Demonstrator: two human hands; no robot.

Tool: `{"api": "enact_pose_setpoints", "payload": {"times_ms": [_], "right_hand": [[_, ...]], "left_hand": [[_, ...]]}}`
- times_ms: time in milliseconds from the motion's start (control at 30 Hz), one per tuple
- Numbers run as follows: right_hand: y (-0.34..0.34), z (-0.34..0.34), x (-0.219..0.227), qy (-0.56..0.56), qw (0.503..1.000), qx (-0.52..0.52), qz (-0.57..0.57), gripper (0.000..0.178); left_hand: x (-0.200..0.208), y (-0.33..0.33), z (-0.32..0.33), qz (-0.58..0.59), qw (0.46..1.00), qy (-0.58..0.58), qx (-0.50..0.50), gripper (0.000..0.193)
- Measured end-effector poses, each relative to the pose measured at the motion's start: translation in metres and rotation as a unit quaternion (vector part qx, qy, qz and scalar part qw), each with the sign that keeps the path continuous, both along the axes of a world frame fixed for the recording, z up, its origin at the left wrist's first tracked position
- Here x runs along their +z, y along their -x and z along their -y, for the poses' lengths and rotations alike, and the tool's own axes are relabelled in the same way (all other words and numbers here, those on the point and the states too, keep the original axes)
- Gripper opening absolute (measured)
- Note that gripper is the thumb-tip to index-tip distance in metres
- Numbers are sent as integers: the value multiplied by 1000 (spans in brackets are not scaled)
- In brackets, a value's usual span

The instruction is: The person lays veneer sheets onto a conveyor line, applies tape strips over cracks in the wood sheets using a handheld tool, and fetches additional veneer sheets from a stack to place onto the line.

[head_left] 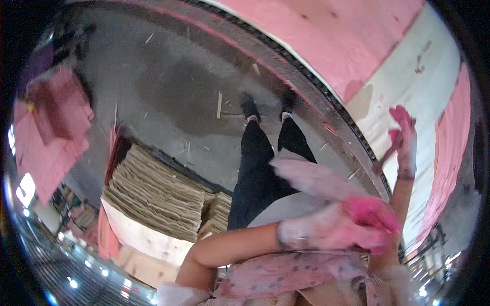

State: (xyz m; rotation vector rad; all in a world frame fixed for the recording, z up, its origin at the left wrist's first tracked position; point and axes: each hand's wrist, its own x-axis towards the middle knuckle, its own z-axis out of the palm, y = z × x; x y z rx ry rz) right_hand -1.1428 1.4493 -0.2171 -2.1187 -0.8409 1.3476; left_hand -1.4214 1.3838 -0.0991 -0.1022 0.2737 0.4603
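**Right hand at the pale sheet, left hand curled near the right forearm**

Through the head camera I see my wearer's right hand (407,145), in a white glove with pink fingers, at the left edge of a pale sheet (434,56) on the right. Its fingers point toward the far side, the thumb side standing apart. A narrow dark reddish shape lies just beside them; I can't tell whether the hand grasps it, or touches the sheet.

The left hand (352,224), gloved the same way, is nearer, its pink fingers curled beside the right forearm. Blur keeps me from telling whether it is clenched on anything. A pale pink form (316,173) runs just beyond it, too smeared to identify.

I get small dark marks on the pale sheet, but can't make out whether they are writing. Pink sheets lie along its far side (332,41) and right side (454,132). To the left sits a stack of thin sheets (155,194).
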Motion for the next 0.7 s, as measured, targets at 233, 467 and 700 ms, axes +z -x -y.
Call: {"api": "enact_pose_setpoints", "payload": {"times_ms": [233, 467, 700], "right_hand": [[72, 82, 59, 158, 787, 404, -437, 55], [46, 82, 137, 165, 871, 368, -282, 52], [41, 98, 171, 130, 935, 330, -31, 49]], "left_hand": [[-5, -38, 36, 121, 984, -80, 105, 22], [-4, -44, 57, 106, 963, -109, 222, 20], [30, -7, 33, 178, 958, -75, 211, 27]]}}
